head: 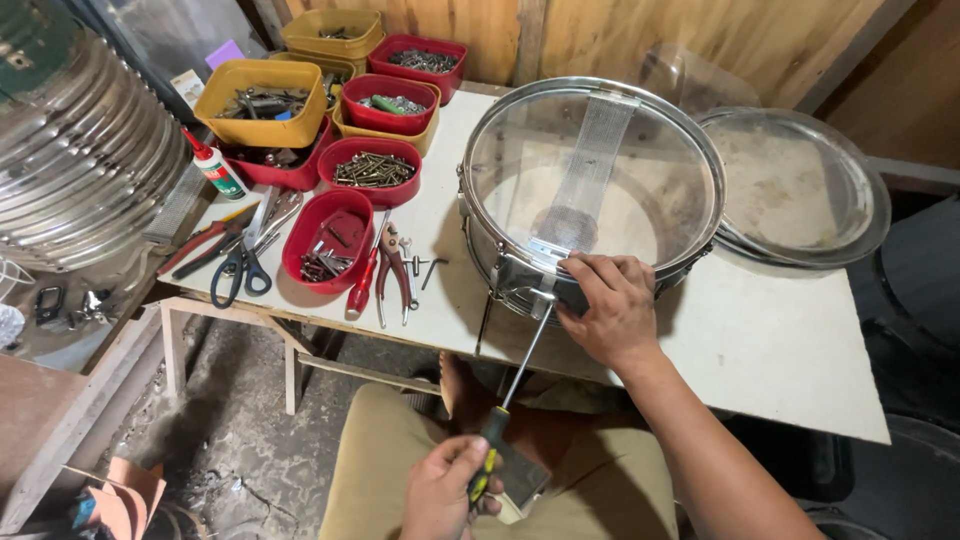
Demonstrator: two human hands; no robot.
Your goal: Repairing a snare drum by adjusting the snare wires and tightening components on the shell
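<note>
A shiny metal snare drum [590,190] with a clear head and a strip of snare wires lies on a white table [770,350]. My right hand [610,305] rests on the drum's near rim, fingers over the strainer bracket. My left hand [445,490] grips the dark handle of a long screwdriver [520,370], whose shaft slants up to the bracket on the drum's near side. My knees in khaki trousers are below the table edge.
Red and yellow plastic tubs [375,170] of screws and parts crowd the table's left side. Scissors [240,265], pliers [390,270] and a glue bottle [215,165] lie near them. A drum hoop with a clear head [800,190] sits at right. A ribbed metal drum shell [80,150] stands far left.
</note>
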